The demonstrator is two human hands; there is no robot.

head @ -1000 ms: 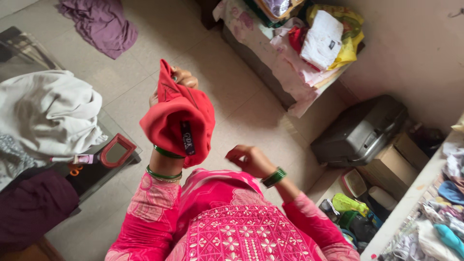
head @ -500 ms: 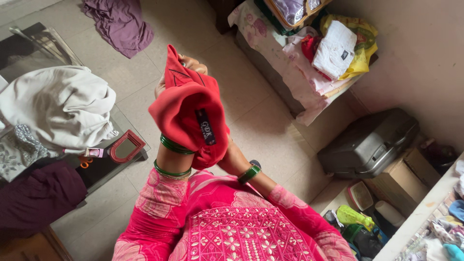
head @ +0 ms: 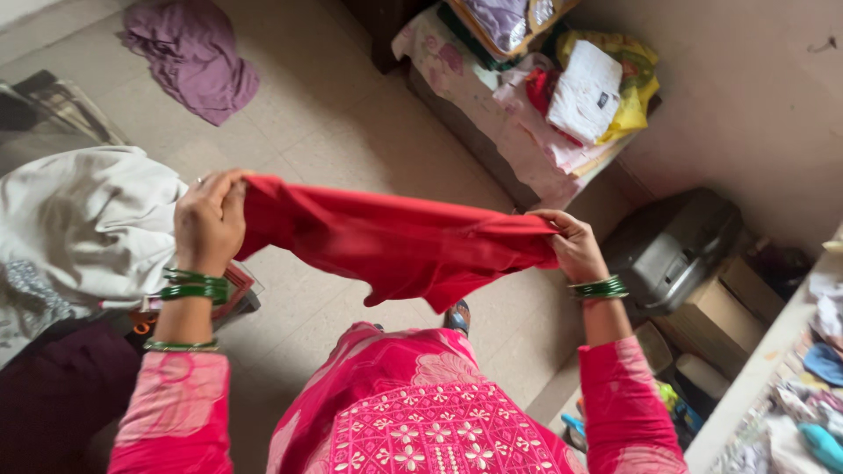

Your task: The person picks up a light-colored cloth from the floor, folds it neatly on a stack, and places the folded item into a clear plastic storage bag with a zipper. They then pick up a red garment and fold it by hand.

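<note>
Hands now spread apart: left hand (head: 209,219), right hand (head: 575,247) fingers clamped on stretched red cloth (head: 395,241).

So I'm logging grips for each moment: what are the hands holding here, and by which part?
Both hold one red garment, stretched between them: the left hand pinches one end, the right hand the opposite end.

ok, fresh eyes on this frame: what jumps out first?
The red cloth, stretched flat across the middle of the view between the left hand and the right hand, each gripping one end. Green bangles ring both wrists above bright pink embroidered sleeves. Around them: a white heap of fabric at left and a purple garment on the tiled floor at top left.
</note>
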